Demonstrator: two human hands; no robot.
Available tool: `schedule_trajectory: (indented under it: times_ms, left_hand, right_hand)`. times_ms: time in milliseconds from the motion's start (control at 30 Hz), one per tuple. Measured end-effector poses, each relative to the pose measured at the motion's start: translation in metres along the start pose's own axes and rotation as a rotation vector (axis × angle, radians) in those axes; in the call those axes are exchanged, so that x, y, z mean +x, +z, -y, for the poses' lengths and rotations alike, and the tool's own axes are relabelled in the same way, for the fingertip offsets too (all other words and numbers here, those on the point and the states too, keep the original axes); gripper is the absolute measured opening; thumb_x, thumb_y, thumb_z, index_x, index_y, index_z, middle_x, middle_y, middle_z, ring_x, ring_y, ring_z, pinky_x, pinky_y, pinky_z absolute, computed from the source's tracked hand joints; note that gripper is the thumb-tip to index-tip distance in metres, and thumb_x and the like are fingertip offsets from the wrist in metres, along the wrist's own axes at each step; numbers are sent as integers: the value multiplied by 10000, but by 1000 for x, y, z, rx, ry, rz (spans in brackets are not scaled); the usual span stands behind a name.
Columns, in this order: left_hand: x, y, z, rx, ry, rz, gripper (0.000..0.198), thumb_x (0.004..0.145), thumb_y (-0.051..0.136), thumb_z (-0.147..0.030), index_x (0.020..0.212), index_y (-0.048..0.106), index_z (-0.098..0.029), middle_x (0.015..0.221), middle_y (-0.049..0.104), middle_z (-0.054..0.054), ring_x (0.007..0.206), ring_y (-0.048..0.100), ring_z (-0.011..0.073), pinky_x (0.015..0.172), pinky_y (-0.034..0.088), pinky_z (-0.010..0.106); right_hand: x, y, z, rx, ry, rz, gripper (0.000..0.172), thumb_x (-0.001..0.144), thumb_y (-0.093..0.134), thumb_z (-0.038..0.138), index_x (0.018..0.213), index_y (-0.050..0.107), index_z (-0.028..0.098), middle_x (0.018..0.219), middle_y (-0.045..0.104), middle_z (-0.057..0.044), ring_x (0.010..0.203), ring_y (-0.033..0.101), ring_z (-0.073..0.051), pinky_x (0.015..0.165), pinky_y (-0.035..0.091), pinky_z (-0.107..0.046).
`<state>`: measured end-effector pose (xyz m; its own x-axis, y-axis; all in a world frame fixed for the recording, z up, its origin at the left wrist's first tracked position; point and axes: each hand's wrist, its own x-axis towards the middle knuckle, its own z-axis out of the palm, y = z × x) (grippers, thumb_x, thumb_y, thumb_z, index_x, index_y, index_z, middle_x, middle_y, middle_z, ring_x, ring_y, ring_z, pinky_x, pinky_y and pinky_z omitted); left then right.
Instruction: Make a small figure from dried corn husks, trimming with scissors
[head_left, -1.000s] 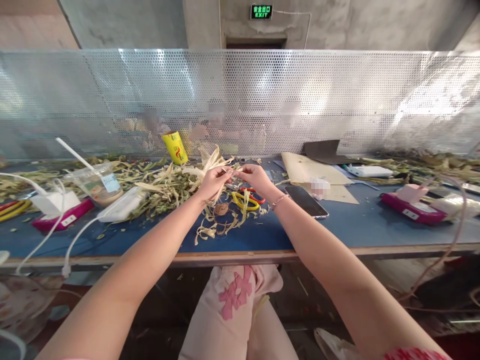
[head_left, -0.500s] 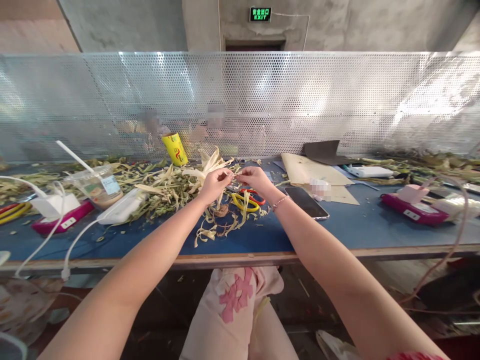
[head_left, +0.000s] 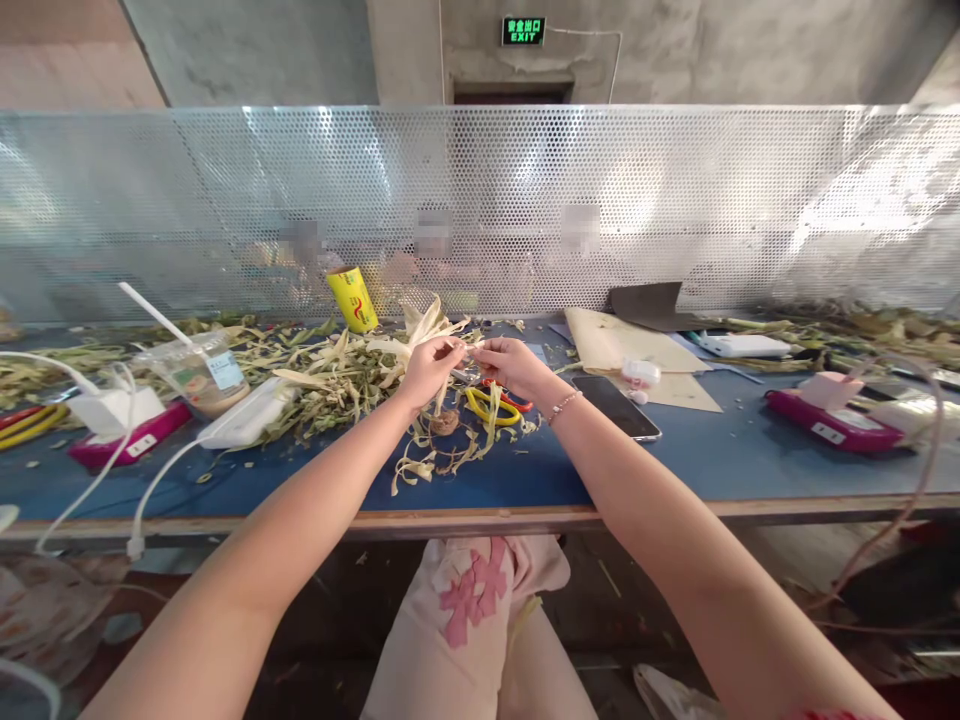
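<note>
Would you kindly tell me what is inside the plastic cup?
The plastic cup holds a brownish drink, with a white straw rising out; whatever lies directly behind its label is covered.

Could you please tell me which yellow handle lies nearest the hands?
The yellow handle just below the right hand in the picture, beside a red handle; the other yellow one lies at the picture's far left edge.

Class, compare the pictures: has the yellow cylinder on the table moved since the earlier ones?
No. The yellow cylinder keeps its place against the perforated screen behind it; the whole view has only shifted slightly.
</note>
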<state>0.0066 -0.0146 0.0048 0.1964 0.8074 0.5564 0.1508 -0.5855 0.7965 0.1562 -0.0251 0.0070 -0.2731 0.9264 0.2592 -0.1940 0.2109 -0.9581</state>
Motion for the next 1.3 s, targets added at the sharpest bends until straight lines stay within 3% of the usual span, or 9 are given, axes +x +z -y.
schedule_trajectory:
  times_ms: [100, 367, 500, 667, 767, 1067, 1300]
  left_hand:
    - [1, 0, -3, -49, -37, -25, 210, 663, 592, -338, 727, 586, -139, 626, 576, -6, 567, 525, 98, 602, 458, 249]
    - [0, 1, 4, -26, -30, -42, 197, 681, 587, -334, 742, 595, -147, 627, 582, 0, 580, 542, 108, 597, 453, 251]
    - [1, 0, 10, -18, -59, -108, 182, 686, 593, -323, 750, 602, -152, 586, 558, -5, 562, 536, 109, 572, 437, 246]
    - [-1, 0, 8, -30, -96, -124, 190, 694, 595, -334, 766, 599, -159, 604, 561, -1, 580, 542, 111, 592, 434, 251]
    - [-2, 1, 6, -35, -77, -102, 200, 685, 606, -349, 741, 595, -157, 592, 552, -5, 562, 526, 107, 580, 423, 249]
    - [1, 6, 9, -22, -31, -80, 242, 696, 603, -390, 735, 572, -153, 639, 562, 1, 601, 510, 105, 602, 411, 243]
    - [0, 13, 11, -205, -133, -28, 300, 713, 583, -457, 741, 483, -175, 545, 481, -42, 483, 470, 84, 538, 417, 250]
  right_hand:
    - [-2, -1, 2, 71, 38, 13, 294, 532, 748, 325, 591, 513, 158, 556, 465, 57, 507, 410, -34, 528, 407, -195]
    - [2, 1, -4, 75, 59, -185, 285, 513, 767, 292, 573, 520, 164, 568, 547, 27, 524, 504, -61, 560, 464, -220]
    - [4, 5, -7, -17, -56, -211, 176, 605, 697, 285, 619, 562, 173, 623, 602, -5, 597, 562, -99, 636, 486, -261]
    - [1, 9, -9, -540, -294, -254, 77, 706, 559, 247, 681, 593, 183, 661, 615, -18, 644, 559, -139, 666, 460, -304]
    - [-1, 11, -9, -740, -413, -293, 67, 716, 539, 216, 683, 582, 178, 695, 605, -28, 652, 539, -137, 679, 441, -298]
    - [-1, 8, -9, -812, -560, -268, 50, 716, 527, 154, 675, 540, 179, 742, 533, -37, 671, 517, -138, 654, 447, -285]
    - [3, 4, -16, -839, -594, -268, 50, 735, 528, 171, 709, 570, 179, 849, 512, -55, 730, 514, -151, 679, 451, -311]
